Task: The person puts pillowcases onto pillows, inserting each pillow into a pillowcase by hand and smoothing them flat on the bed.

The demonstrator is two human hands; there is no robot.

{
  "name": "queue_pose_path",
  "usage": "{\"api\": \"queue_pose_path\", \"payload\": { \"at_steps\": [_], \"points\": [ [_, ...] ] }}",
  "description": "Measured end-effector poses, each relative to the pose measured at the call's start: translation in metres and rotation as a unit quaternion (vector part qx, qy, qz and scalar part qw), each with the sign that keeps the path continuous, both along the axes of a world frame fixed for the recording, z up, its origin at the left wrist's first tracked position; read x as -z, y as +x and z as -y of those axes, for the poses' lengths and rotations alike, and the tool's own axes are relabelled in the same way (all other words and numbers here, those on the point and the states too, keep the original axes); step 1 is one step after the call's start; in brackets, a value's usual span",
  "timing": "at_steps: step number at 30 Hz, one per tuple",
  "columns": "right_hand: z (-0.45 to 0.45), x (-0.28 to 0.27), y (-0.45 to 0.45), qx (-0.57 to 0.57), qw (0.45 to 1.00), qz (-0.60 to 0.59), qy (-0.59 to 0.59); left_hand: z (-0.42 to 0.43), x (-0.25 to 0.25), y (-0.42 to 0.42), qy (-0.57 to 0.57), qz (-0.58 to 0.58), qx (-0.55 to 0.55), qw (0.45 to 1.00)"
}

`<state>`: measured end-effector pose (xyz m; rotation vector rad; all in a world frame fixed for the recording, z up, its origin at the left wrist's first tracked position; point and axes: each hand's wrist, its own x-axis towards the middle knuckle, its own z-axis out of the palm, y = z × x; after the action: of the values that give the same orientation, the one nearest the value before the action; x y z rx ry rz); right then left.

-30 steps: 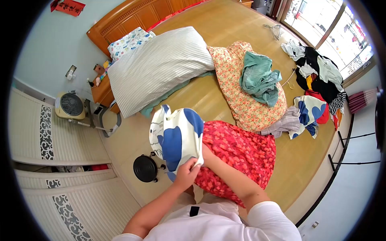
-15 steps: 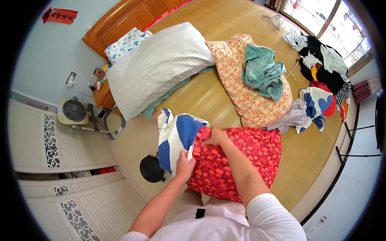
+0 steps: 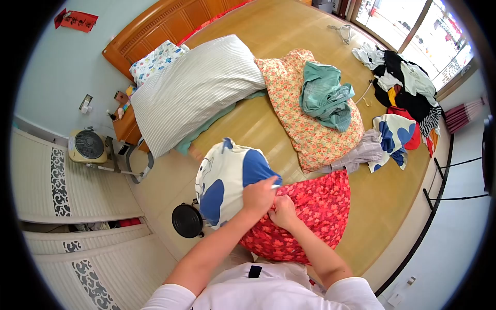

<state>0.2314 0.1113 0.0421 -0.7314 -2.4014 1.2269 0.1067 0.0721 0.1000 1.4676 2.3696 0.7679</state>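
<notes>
One left hand [image 3: 259, 197] is pinching blue-and-white cloth [image 3: 231, 173] at its three o'clock edge; the right hand [image 3: 283, 212], red floral cloth [image 3: 321, 209] near ten.

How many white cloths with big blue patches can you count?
2. The first cloth is at the left hand, beside the red flowered pillow. The second cloth lies on the bed by the clothes pile, which may hide more.

Pale wall [image 3: 62, 51]; carved wooden headboard [image 3: 165, 31]; bright window [image 3: 429, 36]
</notes>
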Motion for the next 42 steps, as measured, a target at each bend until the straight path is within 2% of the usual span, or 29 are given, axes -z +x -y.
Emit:
{"api": "queue_pose_path", "payload": {
  "at_steps": [1, 2, 4, 6, 7, 9, 15, 19, 23, 26, 28, 29, 31, 32, 36, 38, 41, 42],
  "points": [
    [0.000, -0.007, 0.000, 0.013, 0.998, -0.061, 0.026, -0.006, -0.015, 0.015, 0.013, -0.013, 0.036, 0.999],
    [0.004, -0.014, 0.000, 0.030, 0.999, 0.029, 0.014, -0.010, -0.021, 0.031, 0.009, -0.019, 0.063, 0.998],
    [0.005, -0.022, 0.002, 0.048, 0.999, 0.014, 0.014, -0.014, -0.034, 0.060, 0.009, -0.026, 0.089, 0.996],
    [0.006, -0.026, 0.006, 0.067, 0.998, -0.019, 0.011, -0.012, -0.053, 0.084, -0.023, -0.015, 0.191, 0.981],
    [0.005, -0.027, 0.009, 0.075, 0.997, -0.031, 0.011, -0.007, -0.061, 0.092, -0.020, -0.016, 0.194, 0.981],
    [0.001, -0.025, 0.016, 0.100, 0.994, -0.053, 0.003, 0.001, -0.077, 0.103, 0.008, 0.036, 0.259, 0.965],
    [-0.035, -0.014, 0.017, 0.186, 0.979, -0.081, -0.025, 0.002, -0.109, 0.108, 0.042, 0.066, 0.378, 0.923],
    [-0.062, -0.003, 0.007, 0.218, 0.973, -0.071, -0.032, 0.016, -0.108, 0.100, 0.038, 0.072, 0.295, 0.952],
    [-0.066, 0.008, 0.004, 0.213, 0.975, -0.053, -0.032, 0.020, -0.090, 0.072, -0.053, -0.024, 0.141, 0.988],
    [-0.058, 0.013, 0.006, 0.201, 0.978, -0.049, -0.030, 0.015, -0.084, 0.069, -0.051, -0.029, 0.155, 0.986],
    [-0.055, 0.016, 0.009, 0.198, 0.979, -0.043, -0.028, 0.003, -0.078, 0.083, 0.022, -0.069, 0.228, 0.971],
    [-0.054, 0.019, 0.009, 0.197, 0.979, -0.042, -0.027, -0.003, -0.076, 0.087, 0.021, -0.069, 0.226, 0.971],
    [-0.052, 0.021, 0.011, 0.196, 0.980, -0.038, -0.025, -0.017, -0.076, 0.090, 0.049, -0.052, 0.315, 0.946],
    [-0.052, 0.022, 0.012, 0.196, 0.980, -0.036, -0.024, -0.021, -0.077, 0.090, 0.009, -0.039, 0.328, 0.944],
    [-0.059, 0.035, 0.014, 0.207, 0.978, -0.017, -0.022, -0.019, -0.095, 0.087, 0.016, -0.008, 0.363, 0.932],
    [-0.069, 0.043, 0.013, 0.211, 0.977, -0.005, -0.021, -0.014, -0.107, 0.095, 0.019, 0.024, 0.424, 0.905],
    [-0.080, 0.058, 0.015, 0.212, 0.977, 0.026, -0.020, 0.004, -0.113, 0.103, 0.056, 0.060, 0.413, 0.907],
    [-0.083, 0.061, 0.017, 0.208, 0.977, 0.035, -0.021, 0.010, -0.110, 0.101, 0.063, 0.077, 0.378, 0.921]
  ]
}}
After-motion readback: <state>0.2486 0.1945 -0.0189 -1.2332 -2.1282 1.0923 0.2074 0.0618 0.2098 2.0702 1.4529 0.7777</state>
